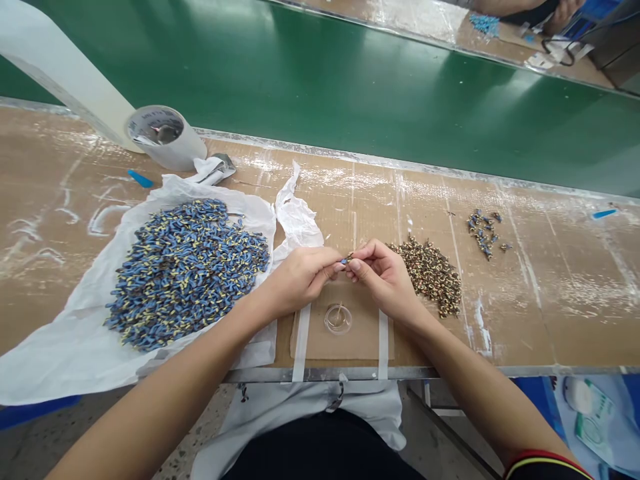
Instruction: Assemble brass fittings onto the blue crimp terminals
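Observation:
My left hand point(304, 275) and my right hand point(383, 275) meet fingertip to fingertip above the cardboard mat. Between them is a tiny blue and dark piece point(346, 260), pinched from both sides. A large heap of small blue, yellow and dark pieces point(185, 273) lies on white paper to the left. Right beside my right hand is a smaller pile of brown and gold pieces point(433, 277). Below the hands a small clear round dish point(338, 320) rests on the mat, with a thin stick in it.
A white tape roll point(173, 140) stands at the back left near a blue tool point(140, 178). A few assembled pieces point(484, 232) are scattered at the right, with another blue tool point(604, 214) beyond. Behind runs a green belt point(320, 87); across it, another person's hands point(563, 13) show.

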`<state>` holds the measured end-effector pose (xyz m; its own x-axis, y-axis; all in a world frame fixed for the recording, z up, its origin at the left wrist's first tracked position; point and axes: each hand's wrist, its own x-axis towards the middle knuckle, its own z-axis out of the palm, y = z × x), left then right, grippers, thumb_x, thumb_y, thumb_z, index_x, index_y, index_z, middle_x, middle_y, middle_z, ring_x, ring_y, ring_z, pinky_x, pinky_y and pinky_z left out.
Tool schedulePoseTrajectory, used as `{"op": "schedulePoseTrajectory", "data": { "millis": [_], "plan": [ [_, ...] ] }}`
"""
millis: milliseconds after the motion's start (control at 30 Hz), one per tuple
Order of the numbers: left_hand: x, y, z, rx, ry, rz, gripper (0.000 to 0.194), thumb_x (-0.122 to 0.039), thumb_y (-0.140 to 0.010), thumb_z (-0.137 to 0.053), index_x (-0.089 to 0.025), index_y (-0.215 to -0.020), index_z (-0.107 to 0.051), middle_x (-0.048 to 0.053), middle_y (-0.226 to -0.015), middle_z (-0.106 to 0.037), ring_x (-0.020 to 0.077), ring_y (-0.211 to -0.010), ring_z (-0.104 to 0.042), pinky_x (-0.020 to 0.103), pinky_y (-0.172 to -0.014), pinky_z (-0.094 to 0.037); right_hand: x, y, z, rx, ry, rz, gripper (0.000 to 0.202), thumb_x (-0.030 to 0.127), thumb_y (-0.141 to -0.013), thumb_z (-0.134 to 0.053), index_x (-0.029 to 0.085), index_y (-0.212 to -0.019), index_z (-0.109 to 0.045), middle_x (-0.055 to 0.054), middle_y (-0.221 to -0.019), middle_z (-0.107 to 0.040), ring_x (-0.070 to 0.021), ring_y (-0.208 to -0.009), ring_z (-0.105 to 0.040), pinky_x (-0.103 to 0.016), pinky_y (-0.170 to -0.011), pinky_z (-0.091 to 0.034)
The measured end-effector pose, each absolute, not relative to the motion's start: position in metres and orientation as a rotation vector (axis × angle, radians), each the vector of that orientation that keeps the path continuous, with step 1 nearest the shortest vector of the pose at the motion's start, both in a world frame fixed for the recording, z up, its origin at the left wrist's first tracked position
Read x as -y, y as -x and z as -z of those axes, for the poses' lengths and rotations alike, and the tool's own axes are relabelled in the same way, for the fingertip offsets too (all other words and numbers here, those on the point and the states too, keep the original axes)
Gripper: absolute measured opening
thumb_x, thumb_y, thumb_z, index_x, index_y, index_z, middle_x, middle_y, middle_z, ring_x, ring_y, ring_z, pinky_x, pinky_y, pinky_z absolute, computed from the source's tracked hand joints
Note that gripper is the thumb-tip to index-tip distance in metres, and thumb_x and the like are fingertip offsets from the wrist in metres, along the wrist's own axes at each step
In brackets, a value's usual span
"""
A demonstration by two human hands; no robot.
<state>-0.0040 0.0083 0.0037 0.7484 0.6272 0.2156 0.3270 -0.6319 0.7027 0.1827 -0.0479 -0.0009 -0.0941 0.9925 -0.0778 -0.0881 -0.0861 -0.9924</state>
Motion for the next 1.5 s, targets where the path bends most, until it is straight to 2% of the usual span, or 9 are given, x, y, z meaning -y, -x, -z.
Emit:
{"op": "schedulePoseTrajectory", "data": {
  "millis": [133,300,467,600,800,1033,1300,1500],
  "plan": [
    [-0.007,0.003,-0.003,-0.719,-2.164,-0.578,0.03,-0.02,-0.097,-0.041,-0.016,-0.07,-0.054,-0.001,-0.063,-0.056,0.0113,-0.059,-0.052,0.022,-0.061,-0.038,0.046,-0.186,0.006,1.244,1.168,-1.392,0.026,0.046,-0.091,-0.062,0.021,-0.093,-0.056,0.0,-0.077,-0.065,-0.0121,-0.068,-0.062,-0.026,-0.064,-0.051],
    [-0.006,0.002,-0.007,-0.7,-2.057,-0.554,0.032,-0.021,-0.097,-0.042,-0.015,-0.067,-0.054,-0.003,-0.059,-0.051,0.0094,-0.055,-0.048,0.021,-0.058,-0.036,0.045,-0.19,0.009,1.578,1.256,-1.18,0.037,0.05,-0.1,-0.042,0.021,-0.08,-0.052,0.0,-0.069,-0.058,-0.0128,-0.062,-0.054,-0.026,-0.059,-0.044],
    [-0.007,0.003,-0.005,-0.708,-2.068,-0.502,0.031,-0.024,-0.095,-0.044,-0.015,-0.068,-0.056,-0.003,-0.058,-0.049,0.0102,-0.056,-0.045,0.022,-0.057,-0.035,0.044,-0.19,0.008,1.794,1.278,-1.006,0.044,0.049,-0.103,-0.032,0.022,-0.072,-0.047,0.001,-0.063,-0.051,-0.0135,-0.058,-0.05,-0.028,-0.059,-0.038],
    [-0.006,0.002,-0.002,-0.717,-2.102,-0.519,0.03,-0.022,-0.093,-0.044,-0.015,-0.064,-0.052,-0.003,-0.056,-0.047,0.0103,-0.054,-0.044,0.023,-0.056,-0.033,0.045,-0.188,0.008,1.871,1.28,-0.98,0.042,0.047,-0.104,-0.03,0.023,-0.072,-0.044,0.001,-0.063,-0.049,-0.0139,-0.057,-0.048,-0.028,-0.059,-0.034],
    [-0.002,0.0,0.002,-0.712,-2.176,-0.561,0.025,-0.018,-0.09,-0.044,-0.016,-0.066,-0.052,-0.001,-0.058,-0.053,0.012,-0.054,-0.049,0.024,-0.057,-0.035,0.048,-0.188,0.01,1.958,1.3,-0.941,0.037,0.042,-0.104,-0.03,0.023,-0.076,-0.046,0.0,-0.065,-0.051,-0.015,-0.056,-0.045,-0.028,-0.057,-0.03],
    [-0.001,0.002,0.005,-0.668,-2.274,-0.559,0.023,-0.016,-0.087,-0.045,-0.017,-0.066,-0.054,0.002,-0.06,-0.06,0.0147,-0.057,-0.054,0.026,-0.058,-0.036,0.049,-0.188,0.008,2.023,1.248,-0.963,0.035,0.038,-0.104,-0.03,0.022,-0.078,-0.047,0.0,-0.065,-0.049,-0.0147,-0.055,-0.045,-0.028,-0.057,-0.032],
    [0.004,-0.002,0.003,-0.702,-2.127,-0.603,0.025,-0.017,-0.09,-0.042,-0.016,-0.069,-0.055,0.0,-0.06,-0.057,0.0114,-0.054,-0.052,0.022,-0.057,-0.037,0.05,-0.186,0.01,1.937,1.249,-1.0,0.035,0.036,-0.105,-0.03,0.021,-0.08,-0.05,0.001,-0.067,-0.051,-0.0135,-0.058,-0.047,-0.027,-0.059,-0.034],
    [-0.003,0.0,-0.003,-0.683,-2.089,-0.536,0.026,-0.018,-0.093,-0.041,-0.015,-0.072,-0.056,-0.001,-0.063,-0.056,0.0105,-0.058,-0.05,0.021,-0.06,-0.037,0.045,-0.189,0.015,1.779,1.206,-1.122,0.038,0.043,-0.104,-0.032,0.021,-0.077,-0.048,0.003,-0.064,-0.045,-0.0125,-0.058,-0.045,-0.026,-0.059,-0.034]
  ]
}}
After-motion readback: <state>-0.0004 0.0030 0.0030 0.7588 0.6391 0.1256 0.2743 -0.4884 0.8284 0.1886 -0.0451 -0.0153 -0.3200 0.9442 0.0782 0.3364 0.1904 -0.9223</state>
